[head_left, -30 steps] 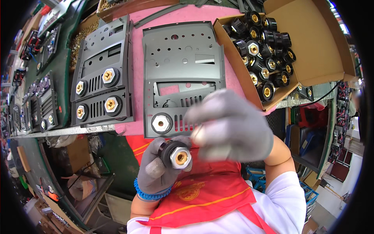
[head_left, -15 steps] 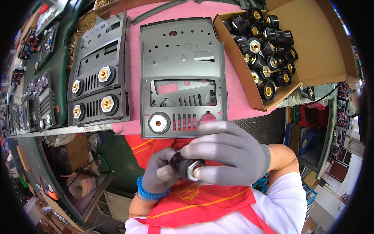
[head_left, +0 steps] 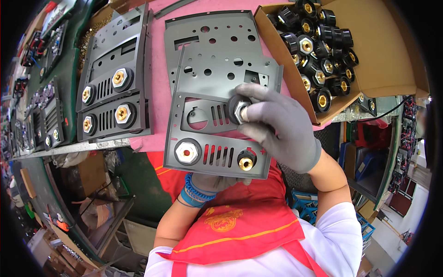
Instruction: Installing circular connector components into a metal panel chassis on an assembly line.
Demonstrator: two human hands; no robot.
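My right hand (head_left: 281, 124), in a grey glove, pinches a black collar with a silver hex nut (head_left: 240, 111) above a grey metal panel (head_left: 217, 136). Below it, a brass threaded stud (head_left: 247, 161) of a black socket pokes up through the panel's right-hand hole. A black collar with a silver hex nut (head_left: 187, 152) sits at the panel's left hole, beyond the row of slots. My gloved left hand (head_left: 214, 181) is closed under the panel's near edge, its fingers mostly hidden. A second grey panel (head_left: 210, 21) lies partly beneath the first.
At the right an open cardboard box (head_left: 318, 117) holds several black sockets with brass centres (head_left: 321, 99). Stacked grey panels (head_left: 110, 90) with fitted nuts stand at the left on the pink mat (head_left: 159, 60). My red apron (head_left: 235, 221) hangs below the bench edge.
The nut and collar have come off the socket, whose stud now shows through the panel. My left hand has gone under the panel, which has shifted toward me and turned slightly.
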